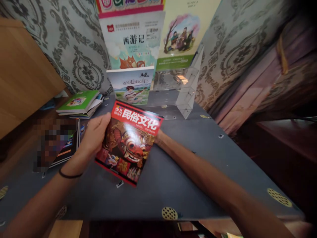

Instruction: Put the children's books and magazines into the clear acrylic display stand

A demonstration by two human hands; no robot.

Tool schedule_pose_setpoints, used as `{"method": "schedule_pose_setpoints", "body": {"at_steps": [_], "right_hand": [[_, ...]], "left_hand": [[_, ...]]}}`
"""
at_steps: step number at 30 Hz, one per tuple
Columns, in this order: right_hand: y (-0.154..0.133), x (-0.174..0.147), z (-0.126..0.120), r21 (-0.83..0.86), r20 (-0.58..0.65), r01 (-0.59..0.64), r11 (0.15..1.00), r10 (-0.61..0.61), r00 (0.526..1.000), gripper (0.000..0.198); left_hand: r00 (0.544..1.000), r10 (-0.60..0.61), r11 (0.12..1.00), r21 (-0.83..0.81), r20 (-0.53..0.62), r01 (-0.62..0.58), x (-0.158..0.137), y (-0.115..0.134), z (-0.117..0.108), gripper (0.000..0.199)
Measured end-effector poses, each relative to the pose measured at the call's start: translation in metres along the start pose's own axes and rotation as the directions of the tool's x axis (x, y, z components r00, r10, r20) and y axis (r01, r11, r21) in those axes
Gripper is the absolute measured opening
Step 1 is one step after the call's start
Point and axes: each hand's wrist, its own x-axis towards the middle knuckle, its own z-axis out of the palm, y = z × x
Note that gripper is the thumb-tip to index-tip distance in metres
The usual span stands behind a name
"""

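Note:
A red-bordered book (131, 145) with a dragon-like mask on its cover is held between my two hands, tilted, cover towards me. My left hand (96, 134) grips its left edge, a dark band round the wrist. At the upper right edge, my right hand (158, 137) is mostly hidden behind the book, its fingers out of sight. Just beyond stands a clear acrylic book rack (184, 99). Its lowest tier holds a book with a guitar player (132, 87) on the left; the space to the right of that book shows bare plastic.
Higher on the rack stand a white-and-teal book (131, 43) and a pale green book (183, 36). Stacked books (79, 102) and a dark-covered book (66, 148) lie at the left on the grey tablecloth (198, 195). A curtain (260, 66) hangs at the right.

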Motion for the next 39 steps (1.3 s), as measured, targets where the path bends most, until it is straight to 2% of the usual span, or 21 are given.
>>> {"method": "schedule_pose_setpoints", "body": {"at_steps": [1, 2, 3, 4, 5, 7, 8, 10, 12, 16, 18, 19, 21, 22, 24, 26, 27, 29, 31, 35, 39], "right_hand": [[-0.002, 0.000, 0.001, 0.016, 0.015, -0.036, 0.999, 0.036, 0.999, 0.043], [-0.004, 0.000, 0.001, 0.021, 0.030, -0.070, 0.997, 0.069, 0.997, 0.049], [-0.006, 0.000, 0.002, 0.019, 0.039, -0.094, 0.995, 0.093, 0.995, 0.055], [-0.007, 0.000, 0.002, 0.011, 0.041, -0.106, 0.994, 0.105, 0.994, 0.059], [-0.008, 0.000, 0.002, 0.000, 0.035, -0.103, 0.995, 0.103, 0.994, 0.062], [-0.009, -0.001, 0.003, -0.033, 0.018, -0.076, 0.997, 0.076, 0.997, 0.063], [-0.009, -0.001, 0.004, -0.055, 0.011, -0.061, 0.997, 0.062, 0.998, 0.062], [-0.008, 0.000, 0.005, -0.118, -0.001, -0.038, 0.992, 0.038, 0.999, 0.062], [-0.006, 0.001, 0.005, -0.207, -0.015, -0.024, 0.978, 0.022, 1.000, 0.066], [-0.003, 0.004, 0.004, -0.416, -0.038, 0.064, 0.907, -0.088, 0.995, 0.072], [-0.002, 0.003, 0.005, -0.601, -0.070, 0.154, 0.785, -0.244, 0.967, 0.071], [-0.002, 0.001, 0.008, -0.716, -0.065, 0.186, 0.673, -0.329, 0.942, 0.068], [0.001, -0.004, 0.018, -0.898, 0.036, 0.215, 0.383, -0.424, 0.905, 0.057], [0.004, -0.007, 0.025, -0.941, 0.122, 0.235, 0.242, -0.405, 0.906, 0.052], [0.013, -0.012, 0.040, -0.938, 0.324, 0.343, 0.036, -0.250, 0.912, 0.043], [0.026, -0.014, 0.054, -0.884, 0.465, 0.455, -0.107, -0.101, 0.880, 0.035], [0.033, -0.014, 0.059, -0.863, 0.493, 0.479, -0.163, -0.054, 0.869, 0.033], [0.044, -0.013, 0.064, -0.842, 0.499, 0.482, -0.241, -0.010, 0.867, 0.034], [0.051, -0.010, 0.065, -0.840, 0.481, 0.465, -0.278, 0.011, 0.877, 0.039], [0.052, -0.009, 0.061, -0.841, 0.464, 0.455, -0.293, 0.041, 0.885, 0.043], [0.051, -0.011, 0.061, -0.867, 0.435, 0.416, -0.274, -0.011, 0.900, 0.044]], "left_hand": [[0.985, -0.163, 0.977, -0.129, 0.050, 0.168, -0.004, -0.013, 0.003, 0.047], [0.949, -0.298, 0.926, -0.209, 0.106, 0.314, -0.010, -0.026, 0.005, 0.049], [0.912, -0.384, 0.882, -0.235, 0.147, 0.409, -0.016, -0.039, 0.005, 0.050], [0.885, -0.427, 0.864, -0.205, 0.184, 0.460, -0.022, -0.050, 0.004, 0.051], [0.880, -0.428, 0.882, -0.118, 0.206, 0.457, -0.027, -0.060, 0.001, 0.050], [0.916, -0.335, 0.937, 0.185, 0.221, 0.298, -0.035, -0.070, -0.010, 0.046], [0.935, -0.269, 0.919, 0.353, 0.230, 0.178, -0.036, -0.073, -0.017, 0.044], [0.949, -0.168, 0.802, 0.597, 0.266, -0.025, -0.037, -0.073, -0.029, 0.040], [0.947, -0.122, 0.717, 0.687, 0.296, -0.122, -0.037, -0.074, -0.035, 0.034], [0.947, 0.038, 0.740, 0.628, 0.319, -0.242, -0.036, -0.084, -0.030, 0.025], [0.935, 0.123, 0.765, 0.567, 0.334, -0.304, -0.035, -0.094, -0.026, 0.028], [0.928, 0.147, 0.777, 0.540, 0.343, -0.323, -0.035, -0.099, -0.025, 0.030], [0.921, 0.159, 0.804, 0.495, 0.355, -0.329, -0.034, -0.108, -0.024, 0.037], [0.923, 0.156, 0.819, 0.476, 0.352, -0.320, -0.034, -0.112, -0.025, 0.040], [0.930, 0.153, 0.846, 0.443, 0.335, -0.299, -0.034, -0.119, -0.025, 0.045], [0.936, 0.156, 0.866, 0.411, 0.316, -0.284, -0.034, -0.125, -0.026, 0.050], [0.937, 0.160, 0.874, 0.397, 0.310, -0.280, -0.034, -0.127, -0.026, 0.052], [0.940, 0.160, 0.886, 0.377, 0.300, -0.271, -0.034, -0.129, -0.026, 0.054], [0.945, 0.146, 0.892, 0.374, 0.291, -0.253, -0.033, -0.129, -0.026, 0.056], [0.949, 0.106, 0.895, 0.388, 0.298, -0.222, -0.031, -0.126, -0.027, 0.056], [0.948, 0.113, 0.896, 0.381, 0.296, -0.226, -0.031, -0.124, -0.027, 0.054]]}}
